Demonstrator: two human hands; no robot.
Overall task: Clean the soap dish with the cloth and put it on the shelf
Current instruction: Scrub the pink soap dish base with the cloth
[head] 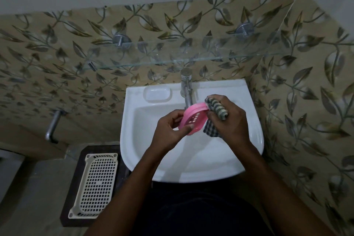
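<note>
My left hand (170, 130) grips a pink soap dish (193, 119) with slots in its bottom, tilted above the white sink (191, 166). My right hand (229, 120) is closed on a checked cloth (216, 107), which is pressed against the right end of the dish and hangs below it. A glass shelf (182, 57) is fixed to the tiled wall above the tap, with nothing on it.
A chrome tap (186, 86) stands at the back of the sink, just behind the dish. A moulded soap recess (158, 93) lies left of the tap. A cream perforated basket (95, 184) sits on a dark stool at lower left. A metal pipe (52, 126) sticks out of the left wall.
</note>
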